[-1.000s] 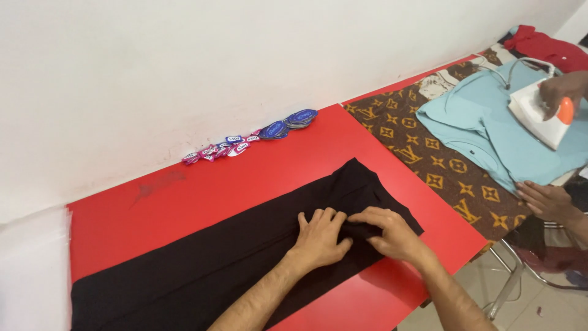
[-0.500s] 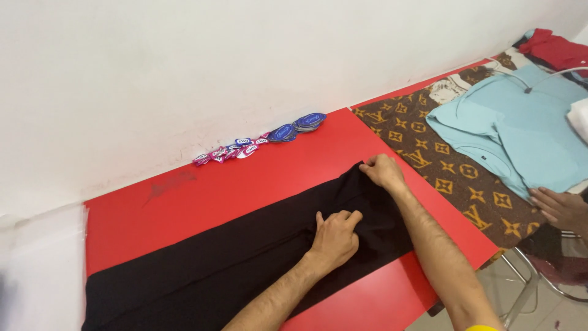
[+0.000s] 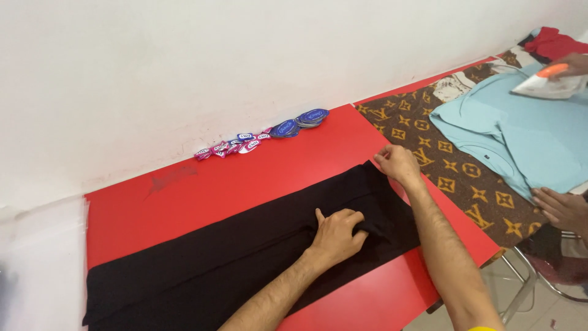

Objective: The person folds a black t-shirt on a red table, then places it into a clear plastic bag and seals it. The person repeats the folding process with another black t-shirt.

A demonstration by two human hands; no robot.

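The left hand is pressing down on the middle of a long black fabric garment lying flat along the red tabletop, its fingers curled and apparently pinching a fold, though the view is too poor to confirm a true grasp. Beyond that hold, the right hand is closing narrowly on the garment's far top corner, thumb and fingers gripping the edge. The cloth is lying folded lengthwise into a narrow strip, so that stage looks done, while the crosswise folding still appears outstanding; a co-worker's hands are ironing a pale blue shirt nearby.
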